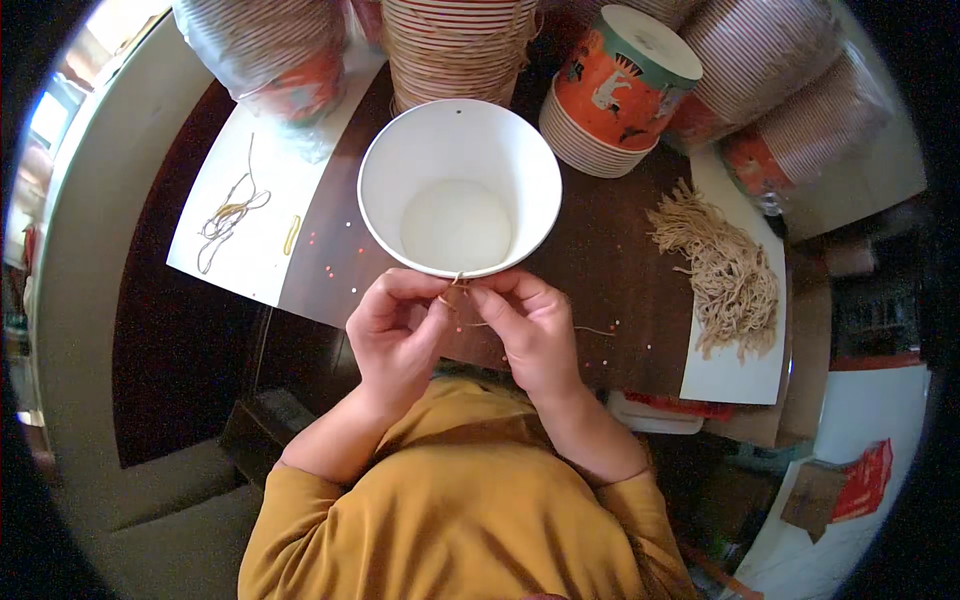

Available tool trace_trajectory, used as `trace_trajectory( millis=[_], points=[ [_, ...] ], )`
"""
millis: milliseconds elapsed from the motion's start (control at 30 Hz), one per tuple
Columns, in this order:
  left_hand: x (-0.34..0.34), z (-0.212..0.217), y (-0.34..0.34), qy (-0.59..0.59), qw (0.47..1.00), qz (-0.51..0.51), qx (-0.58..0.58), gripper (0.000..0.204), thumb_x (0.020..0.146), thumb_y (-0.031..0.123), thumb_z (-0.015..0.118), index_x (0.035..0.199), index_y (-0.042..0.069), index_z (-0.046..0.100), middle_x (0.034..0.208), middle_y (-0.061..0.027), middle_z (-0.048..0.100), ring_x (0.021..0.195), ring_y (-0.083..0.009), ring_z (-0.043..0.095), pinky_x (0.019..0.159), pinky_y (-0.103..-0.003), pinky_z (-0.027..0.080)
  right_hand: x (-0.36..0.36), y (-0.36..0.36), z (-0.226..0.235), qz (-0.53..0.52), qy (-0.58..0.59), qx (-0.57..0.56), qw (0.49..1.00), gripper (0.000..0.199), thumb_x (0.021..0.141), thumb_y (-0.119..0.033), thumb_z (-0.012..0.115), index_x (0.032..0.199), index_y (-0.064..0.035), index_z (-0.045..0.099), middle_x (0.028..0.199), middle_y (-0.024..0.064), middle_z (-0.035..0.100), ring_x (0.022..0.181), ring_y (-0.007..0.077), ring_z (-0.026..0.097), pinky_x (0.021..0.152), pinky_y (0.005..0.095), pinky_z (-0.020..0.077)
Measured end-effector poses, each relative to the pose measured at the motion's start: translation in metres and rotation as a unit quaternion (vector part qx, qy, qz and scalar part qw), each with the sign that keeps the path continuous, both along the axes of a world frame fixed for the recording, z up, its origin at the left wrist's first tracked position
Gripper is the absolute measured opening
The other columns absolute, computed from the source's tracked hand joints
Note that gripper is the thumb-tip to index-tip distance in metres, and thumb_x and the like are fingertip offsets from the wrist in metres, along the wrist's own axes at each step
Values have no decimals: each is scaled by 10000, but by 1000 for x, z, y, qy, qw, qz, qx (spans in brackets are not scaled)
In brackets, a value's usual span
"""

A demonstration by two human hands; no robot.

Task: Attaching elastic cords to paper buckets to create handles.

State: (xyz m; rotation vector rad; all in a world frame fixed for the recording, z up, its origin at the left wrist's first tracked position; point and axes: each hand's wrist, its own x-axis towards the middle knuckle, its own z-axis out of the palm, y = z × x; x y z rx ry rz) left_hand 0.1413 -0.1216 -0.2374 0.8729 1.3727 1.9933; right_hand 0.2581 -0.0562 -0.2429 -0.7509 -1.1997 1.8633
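Note:
A white-lined paper bucket [405, 165] stands upright on the dark table, its open mouth toward me. It has a small hole near the far rim. A thin tan string [459, 279] passes over or through the near rim. My left hand [392, 325] pinches the string between thumb and forefinger just below that rim. Beside it, my right hand [532, 328] is closed the same way on the string, fingertips almost meeting the left ones. One loose tail trails right across the table from under my right hand. Fingers partly hide the knot or loop.
Behind the bucket rises a tall stack of buckets [460, 50] with strings. Orange patterned buckets [615, 90] and wrapped stacks [755, 60] stand at the back right, another wrapped stack [265, 45] back left. Cut strings [730, 275] lie right, loose cord [232, 215] left. Small paper dots are scattered about.

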Motion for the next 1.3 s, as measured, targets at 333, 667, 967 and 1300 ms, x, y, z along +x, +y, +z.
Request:
trace_trajectory(
  millis=[333, 667, 967, 1300],
  points=[
    [-2, 5, 0, 173, 984, 17, -49, 93, 796, -41, 665, 845, -1, 597, 768, -60, 644, 706, -110, 608, 641, -232, 489, -10, 3, -3, -192, -262, 513, 794, 192, 705, -55, 707, 862, -92, 603, 822, 67, 573, 765, 287, 574, 689, 415, 420],
    [-16, 3, -4, -68, 995, -56, -46, 107, 826, 2, 681, 871, -2, 585, 852, -77, 661, 753, -117, 630, 700, -245, 519, -15, 2, 8, 11, -60, 167, 984, 118, 889, -91, 614, 948, -5, 672, 957, 61, 641, 859, 100, 591, 819, 243, 452],
    [-17, 6, -9, -54, 996, -74, -16, 86, 851, -6, 663, 908, -43, 609, 873, -99, 676, 789, -116, 638, 738, -241, 525, -22, 0, 9, 94, 115, -153, 977, 161, 898, -155, 611, 1004, -40, 649, 931, 9, 663, 837, 81, 580, 782, 234, 448],
    [-17, 1, -12, 207, 975, 18, -74, 93, 808, -59, 662, 899, -42, 661, 831, -78, 676, 704, -103, 604, 655, -230, 491, -18, 3, -4, 100, 99, -160, 977, 197, 911, -166, 594, 1050, -33, 636, 962, 10, 640, 864, 87, 545, 807, 232, 415]
  ],
)
